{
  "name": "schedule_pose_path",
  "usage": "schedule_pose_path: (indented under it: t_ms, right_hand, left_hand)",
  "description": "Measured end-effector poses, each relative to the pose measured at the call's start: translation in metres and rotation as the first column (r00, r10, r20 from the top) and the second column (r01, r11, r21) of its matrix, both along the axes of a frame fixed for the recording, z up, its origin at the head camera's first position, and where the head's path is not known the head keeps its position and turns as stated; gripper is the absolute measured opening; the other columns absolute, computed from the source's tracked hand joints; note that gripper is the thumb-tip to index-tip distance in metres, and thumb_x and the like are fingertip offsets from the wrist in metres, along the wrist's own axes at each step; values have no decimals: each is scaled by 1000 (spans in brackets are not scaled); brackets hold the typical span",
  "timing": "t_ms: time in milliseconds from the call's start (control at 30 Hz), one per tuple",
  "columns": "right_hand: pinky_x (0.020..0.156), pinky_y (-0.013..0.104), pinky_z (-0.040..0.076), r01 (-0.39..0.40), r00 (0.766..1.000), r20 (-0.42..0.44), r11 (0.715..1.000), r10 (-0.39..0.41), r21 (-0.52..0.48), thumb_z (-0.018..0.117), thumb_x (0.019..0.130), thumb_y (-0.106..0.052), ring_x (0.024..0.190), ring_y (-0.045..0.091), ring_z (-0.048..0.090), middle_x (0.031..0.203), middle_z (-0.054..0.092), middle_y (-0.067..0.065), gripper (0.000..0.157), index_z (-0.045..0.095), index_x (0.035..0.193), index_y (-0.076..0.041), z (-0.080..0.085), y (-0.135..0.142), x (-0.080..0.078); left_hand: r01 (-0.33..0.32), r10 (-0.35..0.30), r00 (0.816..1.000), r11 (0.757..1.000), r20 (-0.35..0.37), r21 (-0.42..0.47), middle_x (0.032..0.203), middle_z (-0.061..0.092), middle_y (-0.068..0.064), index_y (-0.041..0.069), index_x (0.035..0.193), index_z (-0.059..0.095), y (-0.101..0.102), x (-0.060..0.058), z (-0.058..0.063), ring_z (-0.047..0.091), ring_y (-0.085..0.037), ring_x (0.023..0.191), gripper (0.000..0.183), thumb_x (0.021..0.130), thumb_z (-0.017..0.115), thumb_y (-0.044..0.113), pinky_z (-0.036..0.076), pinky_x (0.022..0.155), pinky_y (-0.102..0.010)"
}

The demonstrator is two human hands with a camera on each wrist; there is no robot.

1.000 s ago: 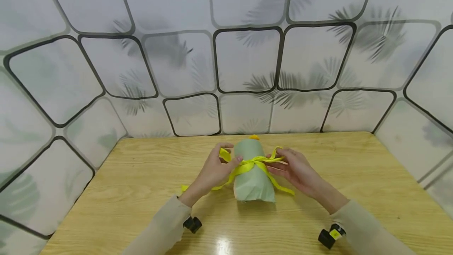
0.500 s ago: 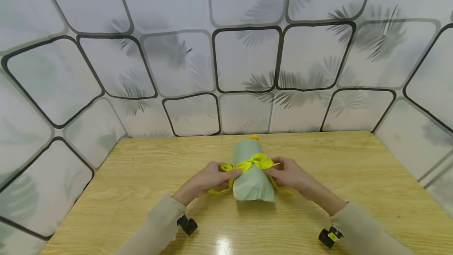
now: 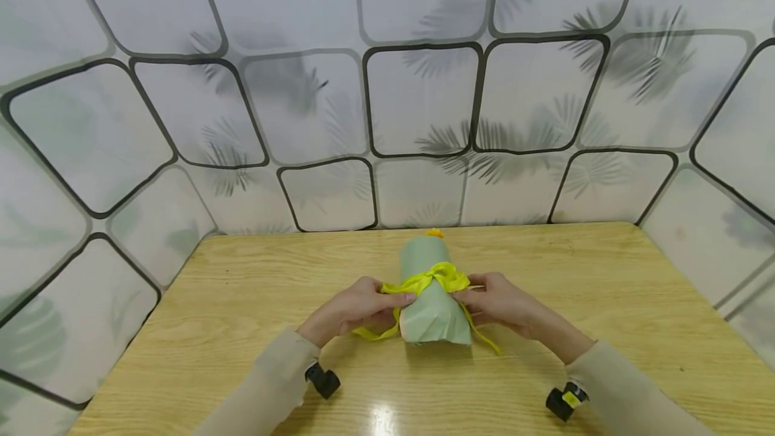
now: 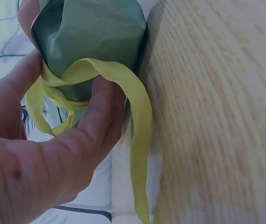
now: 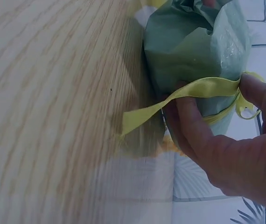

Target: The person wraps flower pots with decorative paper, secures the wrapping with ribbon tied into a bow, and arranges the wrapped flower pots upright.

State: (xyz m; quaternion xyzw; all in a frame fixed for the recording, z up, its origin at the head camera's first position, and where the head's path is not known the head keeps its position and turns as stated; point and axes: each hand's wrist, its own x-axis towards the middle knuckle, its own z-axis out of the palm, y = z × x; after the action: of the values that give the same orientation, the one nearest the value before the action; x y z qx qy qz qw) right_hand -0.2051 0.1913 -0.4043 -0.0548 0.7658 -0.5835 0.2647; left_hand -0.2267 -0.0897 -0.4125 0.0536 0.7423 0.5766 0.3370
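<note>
A bundle wrapped in pale green paper (image 3: 434, 321) lies on the table, with a yellow ribbon (image 3: 448, 276) tied round its middle in a bow. An orange tip (image 3: 434, 233) pokes out at its far end. My left hand (image 3: 369, 303) grips the bundle's left side, thumb on top near the bow. On the opposite side my right hand (image 3: 501, 301) holds it the same way. In the left wrist view a ribbon tail (image 4: 141, 140) hangs over the fingers. The right wrist view has another ribbon tail (image 5: 144, 116) running past the fingertips onto the table. The bundle's underside is hidden.
The light wooden table (image 3: 242, 315) reaches back to a patterned fabric wall (image 3: 418, 99), which also closes in both sides. A small black camera (image 3: 323, 380) is strapped at the left wrist, another black camera (image 3: 566, 401) at the right.
Both hands have come down from the ribbon's loops and ends to the sides of the bundle. The bow now sits fuller on top. In the last half second the hands barely move.
</note>
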Motion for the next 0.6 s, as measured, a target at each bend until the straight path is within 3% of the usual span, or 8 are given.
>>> schedule_pose_path:
  t_ms: [167,333,400,500,600]
  right_hand:
    - [97,37,59,-104,993,37,983,111,-150,58,104,-21,119,20,66,142,59,21,62,35,151,12,-3,12,-5]
    - [102,32,55,-214,963,78,908,258,-360,42,105,-9,126,15,62,151,53,13,61,19,156,15,-5,28,-9]
    - [104,34,53,-227,954,92,888,285,-399,40,106,-9,127,15,62,150,53,8,61,17,157,14,-4,30,-9]
    - [107,38,52,-194,961,116,909,252,-370,44,109,-21,129,18,61,145,57,9,60,25,154,14,-4,26,-8]
    - [109,39,51,-165,972,120,948,204,-273,53,108,-32,135,26,57,149,54,21,68,31,152,15,-2,17,-5]
  left_hand:
    - [2,-2,1000,1000,-3,7,59,44,5,7,94,64,-2,0,0,37,-6,53,34,94,75,39,36,55,-22]
    - [-3,3,1000,1000,-3,21,62,46,5,7,93,62,-2,0,1,39,-6,55,33,94,75,38,36,55,-21]
    - [-10,10,1000,1000,1,21,65,49,5,7,97,62,-1,1,1,42,-6,58,33,94,75,37,40,58,-21]
    - [-17,17,1000,1000,-1,15,66,49,5,7,99,60,0,3,0,43,-7,59,35,94,74,38,41,58,-21]
    - [-38,38,999,999,17,29,65,46,6,6,101,60,1,6,-3,39,-7,56,38,95,73,40,37,55,-21]
